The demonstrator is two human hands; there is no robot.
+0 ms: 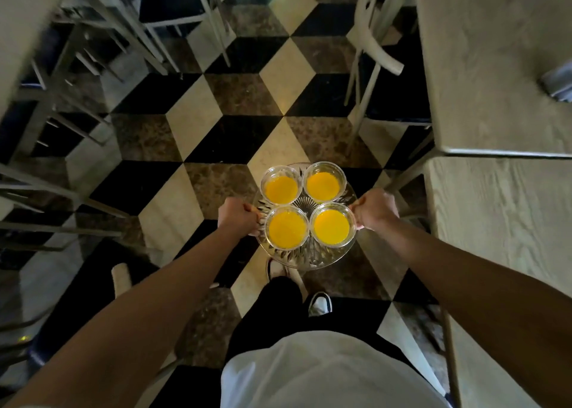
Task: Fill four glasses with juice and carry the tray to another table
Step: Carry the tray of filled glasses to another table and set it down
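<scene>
Clearly the glass tray (pixel 305 257) is fragile and top-heavy — four full glasses (pixel 287 228) slosh easily. Left hand (pixel 237 216) and right hand (pixel 375 208) grip opposite rims, holding it over the floor, left of the counter (pixel 501 209).

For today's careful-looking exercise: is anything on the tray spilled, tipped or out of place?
Nothing stands out. All four glasses of juice stand upright in a tight square on the clear tray, with no juice visible on the tray or floor. The left hand and right hand grip opposite edges, holding it about level.
</scene>
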